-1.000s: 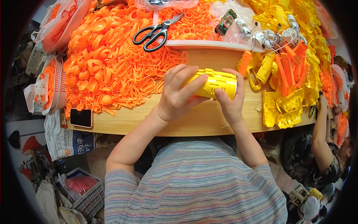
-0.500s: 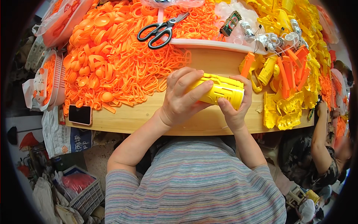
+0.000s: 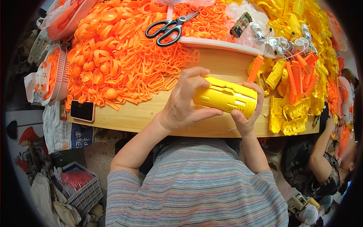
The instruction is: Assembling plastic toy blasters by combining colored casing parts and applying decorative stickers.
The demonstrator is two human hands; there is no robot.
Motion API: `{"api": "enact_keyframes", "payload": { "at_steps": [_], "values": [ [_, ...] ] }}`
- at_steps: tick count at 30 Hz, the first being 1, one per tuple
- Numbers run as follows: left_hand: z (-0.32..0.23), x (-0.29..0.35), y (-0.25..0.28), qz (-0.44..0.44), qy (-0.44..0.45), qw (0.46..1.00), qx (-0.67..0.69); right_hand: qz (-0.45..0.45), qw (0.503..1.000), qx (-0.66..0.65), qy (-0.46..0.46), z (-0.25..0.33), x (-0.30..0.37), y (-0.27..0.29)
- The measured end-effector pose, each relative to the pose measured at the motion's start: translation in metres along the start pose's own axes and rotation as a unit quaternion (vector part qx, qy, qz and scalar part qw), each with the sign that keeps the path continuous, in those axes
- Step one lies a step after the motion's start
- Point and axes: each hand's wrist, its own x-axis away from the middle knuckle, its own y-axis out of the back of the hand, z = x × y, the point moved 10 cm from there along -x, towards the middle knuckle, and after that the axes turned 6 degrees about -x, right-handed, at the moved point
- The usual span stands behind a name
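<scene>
Left hand (image 3: 180,104) and right hand (image 3: 246,125), both clamped on one yellow cylinder (image 3: 226,97)!

And here it is, the slotted cylinder, caught between the two hands over the tabletop (image 3: 141,118), tilted so the end at the right hand sits lower in view. The left hand wraps its own end, fingers over the top, thumb pressed along the lower side. The right hand answers at the other end, thumb on the lower front, fingers curled around the far side.

Just beyond the left hand, a great spread of orange clips (image 3: 151,73)! Right of the right hand, yellow shells (image 3: 295,116), with orange strips (image 3: 292,84) a little farther up. Ahead of both hands runs the white tray's rim (image 3: 223,45), and beyond the left hand, black-handled scissors (image 3: 165,28). Farther ahead of the right hand, a green circuit board (image 3: 241,25). Well left of the left hand, a dark-screened phone (image 3: 82,110). Farthest out, past the right hand, another person (image 3: 321,164) reaches an arm forward.
</scene>
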Motion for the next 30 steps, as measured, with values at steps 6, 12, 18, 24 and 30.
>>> {"api": "enact_keyframes", "payload": {
  "at_steps": [6,12,18,24,30],
  "values": [
    [-0.008,0.005,-0.006,0.011,-0.043,0.999,0.017,0.011,1.0,0.004,0.002,-0.001,0.003,0.006],
    [-0.007,0.0,0.005,-0.022,0.003,1.0,0.016,0.043,0.995,0.056,0.073,0.014,0.003,0.005],
    [-0.003,0.001,-0.001,0.025,0.028,0.999,-0.001,0.026,0.996,0.062,0.06,0.01,0.007,0.01],
    [0.003,-0.001,-0.006,0.076,0.074,0.994,-0.004,0.035,0.993,0.095,0.068,0.011,0.008,0.008],
    [-0.007,-0.008,-0.008,0.136,0.053,0.989,-0.026,0.042,0.997,0.057,0.042,0.002,0.008,0.011]
  ]
}}
